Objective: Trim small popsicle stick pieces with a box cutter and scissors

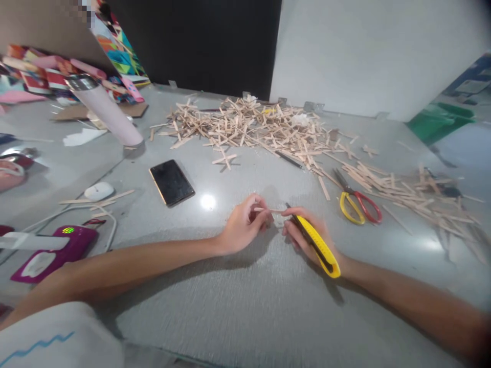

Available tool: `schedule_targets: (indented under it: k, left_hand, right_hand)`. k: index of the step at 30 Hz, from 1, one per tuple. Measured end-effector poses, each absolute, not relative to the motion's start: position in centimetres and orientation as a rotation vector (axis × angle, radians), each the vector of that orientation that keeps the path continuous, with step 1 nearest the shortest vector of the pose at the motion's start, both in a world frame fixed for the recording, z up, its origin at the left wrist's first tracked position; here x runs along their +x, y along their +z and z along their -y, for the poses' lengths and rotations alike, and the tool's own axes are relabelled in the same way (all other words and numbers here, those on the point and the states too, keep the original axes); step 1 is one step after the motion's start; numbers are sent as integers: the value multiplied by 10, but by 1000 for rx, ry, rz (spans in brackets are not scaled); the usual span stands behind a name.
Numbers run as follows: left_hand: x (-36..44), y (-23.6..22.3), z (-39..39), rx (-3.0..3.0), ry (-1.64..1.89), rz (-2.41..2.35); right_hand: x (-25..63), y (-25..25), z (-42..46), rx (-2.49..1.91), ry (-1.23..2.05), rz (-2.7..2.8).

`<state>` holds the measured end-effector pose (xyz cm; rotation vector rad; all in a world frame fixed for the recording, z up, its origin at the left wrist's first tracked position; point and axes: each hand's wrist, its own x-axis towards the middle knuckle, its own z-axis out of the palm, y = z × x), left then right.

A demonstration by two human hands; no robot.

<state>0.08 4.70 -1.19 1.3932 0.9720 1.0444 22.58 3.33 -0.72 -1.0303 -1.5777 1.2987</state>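
Note:
My left hand (245,223) is closed in a pinch on a thin wooden craft stick (274,210), which points right toward my other hand. My right hand (307,237) is closed around a yellow utility knife (317,246). The knife slants across the hand, its dark blade end up and left, near the right end of the stick. The right index finger reaches to the stick's end; whether it presses on it I cannot tell. Both hands are just above the grey table (230,317). Beyond them lies a large heap of wooden sticks (245,125).
Scissors (358,203) with yellow and red handles lie right of my hands, near more scattered sticks (414,194). At left are a phone (172,182), a tilted-looking pink bottle (107,112), a white mouse (98,191) and a purple device (57,250). A green bin (441,122) stands far right.

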Motion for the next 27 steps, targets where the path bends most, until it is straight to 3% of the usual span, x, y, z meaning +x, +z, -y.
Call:
schedule_targets:
  k: [6, 13, 27]
  left_hand:
    - [0, -13, -49, 1432, 1077, -937]
    - [-1, -16, -47, 1456, 1052, -884]
    - [-3, -5, -46, 1552, 871, -879]
  right_hand:
    - [222, -4, -34, -1101, 1253, 1507]
    - [228, -6, -39, -1015, 1094, 1800]
    - [230, -4, -33, -960, 1194, 1802]
